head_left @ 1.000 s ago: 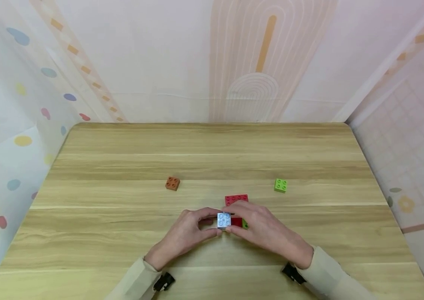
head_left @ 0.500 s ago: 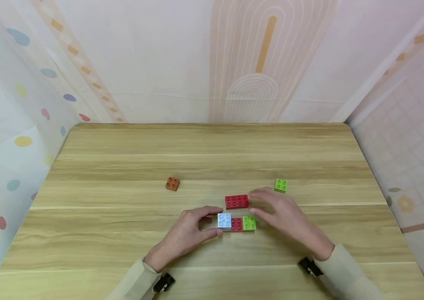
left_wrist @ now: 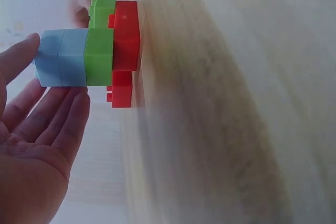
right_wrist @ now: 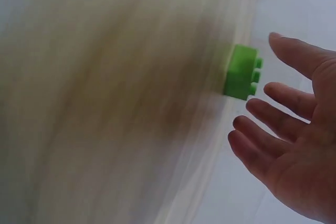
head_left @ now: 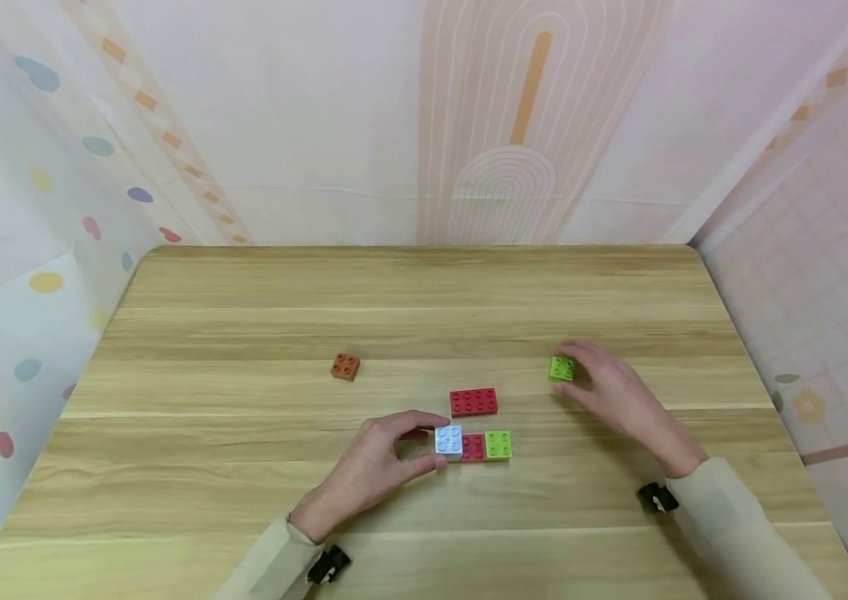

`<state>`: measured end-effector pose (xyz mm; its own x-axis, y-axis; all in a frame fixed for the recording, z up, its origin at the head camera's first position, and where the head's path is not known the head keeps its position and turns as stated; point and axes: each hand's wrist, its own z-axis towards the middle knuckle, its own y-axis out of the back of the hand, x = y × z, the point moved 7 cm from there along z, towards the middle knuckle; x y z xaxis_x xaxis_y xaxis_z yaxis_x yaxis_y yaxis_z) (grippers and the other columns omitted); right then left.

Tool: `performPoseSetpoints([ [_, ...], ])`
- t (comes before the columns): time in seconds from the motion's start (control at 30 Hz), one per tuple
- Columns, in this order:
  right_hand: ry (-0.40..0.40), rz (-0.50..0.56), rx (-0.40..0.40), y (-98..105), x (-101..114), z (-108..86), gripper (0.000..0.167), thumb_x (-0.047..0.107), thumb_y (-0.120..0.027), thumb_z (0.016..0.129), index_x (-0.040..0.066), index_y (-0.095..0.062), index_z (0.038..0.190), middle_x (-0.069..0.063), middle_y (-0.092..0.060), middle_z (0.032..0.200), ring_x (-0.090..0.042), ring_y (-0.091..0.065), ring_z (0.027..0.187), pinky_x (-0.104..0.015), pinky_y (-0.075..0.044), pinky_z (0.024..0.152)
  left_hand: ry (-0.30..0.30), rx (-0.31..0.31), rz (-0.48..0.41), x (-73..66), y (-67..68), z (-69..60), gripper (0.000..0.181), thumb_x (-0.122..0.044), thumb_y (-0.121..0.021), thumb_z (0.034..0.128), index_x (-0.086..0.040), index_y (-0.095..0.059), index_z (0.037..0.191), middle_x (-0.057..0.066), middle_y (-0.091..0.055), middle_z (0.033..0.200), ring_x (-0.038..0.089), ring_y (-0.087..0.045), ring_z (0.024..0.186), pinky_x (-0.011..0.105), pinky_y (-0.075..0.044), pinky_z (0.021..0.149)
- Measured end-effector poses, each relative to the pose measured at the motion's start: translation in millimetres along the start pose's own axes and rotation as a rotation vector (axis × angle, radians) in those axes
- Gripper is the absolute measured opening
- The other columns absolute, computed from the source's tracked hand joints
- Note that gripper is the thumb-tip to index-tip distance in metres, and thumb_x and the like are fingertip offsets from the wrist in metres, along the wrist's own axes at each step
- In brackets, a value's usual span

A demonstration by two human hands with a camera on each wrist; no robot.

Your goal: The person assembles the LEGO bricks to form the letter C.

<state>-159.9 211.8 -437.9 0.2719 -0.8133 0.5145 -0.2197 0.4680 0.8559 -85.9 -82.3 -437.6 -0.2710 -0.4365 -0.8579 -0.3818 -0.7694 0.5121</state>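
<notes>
Light blue blocks (left_wrist: 73, 59) are pinched between the left hand's (head_left: 377, 460) thumb and fingers; between the right hand's (head_left: 614, 390) parted, ungripping thumb and fingers, a lone green block (head_left: 561, 367) is framed.

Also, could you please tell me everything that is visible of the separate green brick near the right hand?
The green brick is bright and boxy, with smooth sides and four round studs on top. It looks like plastic. It rests studs up on the wood-grain table, right of the joined bricks and farther from the person. The right hand reaches around it, but the right wrist view shows gaps, so no finger seems to touch it.
</notes>
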Motion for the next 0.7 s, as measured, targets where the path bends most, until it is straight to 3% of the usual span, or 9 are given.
performPoseSetpoints([
  [0.43,0.015,-0.041,0.004,-0.9,-5.5,1.6,0.044,0.009,-0.074,0.096,-0.003,-0.062,0.136,-0.026,-0.061,0.137,-0.045,-0.058,0.127,-0.061,-0.049,0.104,-0.03,-0.005,-0.005,-3.3,-3.3,2.3,0.033,-0.014,-0.082,0.0902,-0.012,-0.074,0.122,0.003,-0.075,0.119,0.018,-0.072,0.107,0.035,-0.06,0.093],
  [0.7,0.109,-0.026,-0.071,1.0,18.0,-5.4,0.044,0.011,-0.079,0.092,-0.002,-0.065,0.132,-0.022,-0.068,0.127,-0.04,-0.064,0.118,-0.057,-0.054,0.099,-0.02,0.0,0.001,-3.3,-4.7,2.6,0.031,-0.016,-0.082,0.0909,-0.013,-0.074,0.121,0.003,-0.075,0.119,0.017,-0.072,0.107,0.034,-0.06,0.092],
])
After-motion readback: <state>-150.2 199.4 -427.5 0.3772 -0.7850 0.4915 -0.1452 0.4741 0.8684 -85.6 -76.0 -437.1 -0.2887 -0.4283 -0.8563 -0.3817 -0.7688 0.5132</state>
